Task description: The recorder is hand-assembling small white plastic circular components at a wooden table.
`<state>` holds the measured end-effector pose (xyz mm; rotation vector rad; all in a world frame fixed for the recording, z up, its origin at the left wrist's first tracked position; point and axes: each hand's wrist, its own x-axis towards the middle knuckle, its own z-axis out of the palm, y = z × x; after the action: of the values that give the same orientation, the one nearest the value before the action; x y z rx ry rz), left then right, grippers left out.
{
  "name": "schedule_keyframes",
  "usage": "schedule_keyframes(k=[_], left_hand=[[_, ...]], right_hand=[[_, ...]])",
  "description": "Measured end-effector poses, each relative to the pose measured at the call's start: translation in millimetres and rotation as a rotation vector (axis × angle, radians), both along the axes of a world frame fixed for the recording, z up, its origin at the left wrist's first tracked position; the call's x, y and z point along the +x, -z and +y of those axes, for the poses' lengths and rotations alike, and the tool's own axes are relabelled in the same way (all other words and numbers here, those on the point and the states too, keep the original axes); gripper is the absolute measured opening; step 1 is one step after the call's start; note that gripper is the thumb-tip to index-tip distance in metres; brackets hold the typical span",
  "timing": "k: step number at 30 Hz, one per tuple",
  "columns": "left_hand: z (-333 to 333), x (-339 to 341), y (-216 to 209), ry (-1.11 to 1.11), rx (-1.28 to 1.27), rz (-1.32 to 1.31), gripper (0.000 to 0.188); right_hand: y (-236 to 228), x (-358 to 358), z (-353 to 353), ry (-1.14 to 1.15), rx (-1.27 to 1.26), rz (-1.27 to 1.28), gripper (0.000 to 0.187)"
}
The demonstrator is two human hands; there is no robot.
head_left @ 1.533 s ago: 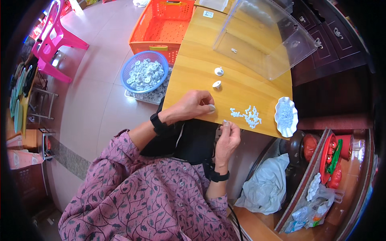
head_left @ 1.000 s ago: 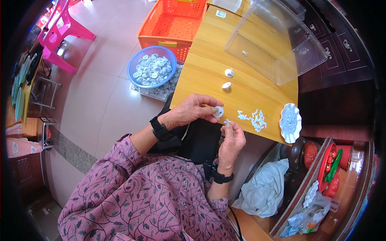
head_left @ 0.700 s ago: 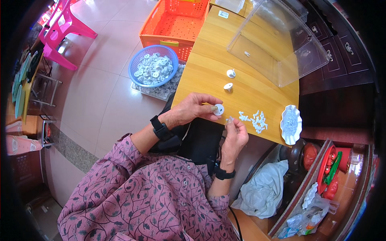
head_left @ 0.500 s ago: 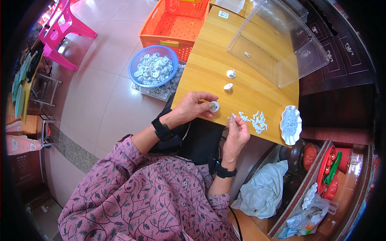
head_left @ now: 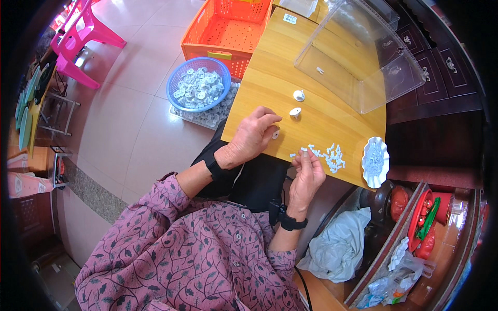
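1. Head view: the left hand [head_left: 252,137] rests on the near edge of the pale wooden table [head_left: 270,62], fingers curled around a small white round plastic cap [head_left: 275,135] pinched at its fingertips.
2. Head view: the right hand [head_left: 307,176] is at the table's near edge, thumb and forefinger closed on a tiny white plastic peg [head_left: 303,154], just beside the scattered heap of small white pegs [head_left: 329,155].
3. Head view: two more white caps [head_left: 296,103] stand apart on the table near the clear plastic box [head_left: 358,57]; a white scalloped dish [head_left: 375,161] sits at the right corner, and a blue round plastic basket [head_left: 198,84] of white parts stands on the floor beside an orange crate [head_left: 228,28].
4. Judged by their look, cap and peg are light, stiff and smooth, so slippery; each is best pinched at its rim or sides with the fingertips.
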<state>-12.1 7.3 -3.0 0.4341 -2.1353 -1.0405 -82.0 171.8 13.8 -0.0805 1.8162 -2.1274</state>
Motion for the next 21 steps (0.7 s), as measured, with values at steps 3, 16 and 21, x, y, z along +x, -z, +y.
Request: schedule_keyframes(k=[3, 16, 21], left_hand=[[-6.6, 3.1, 0.9, -0.036, 0.056, -0.004, 0.023], [-2.4, 3.5, 6.1, 0.038, 0.036, -0.197, 0.023], [-3.5, 4.4, 4.6, 0.03, 0.054, -0.199, 0.023]], right_hand=[[4.1, -0.7, 6.1, -0.027, -0.004, 0.011, 0.016], [12.2, -0.7, 10.8, 0.022, 0.547, 0.533, 0.008], [13.6, -1.8, 13.0, -0.023, 0.754, 0.851, 0.008]])
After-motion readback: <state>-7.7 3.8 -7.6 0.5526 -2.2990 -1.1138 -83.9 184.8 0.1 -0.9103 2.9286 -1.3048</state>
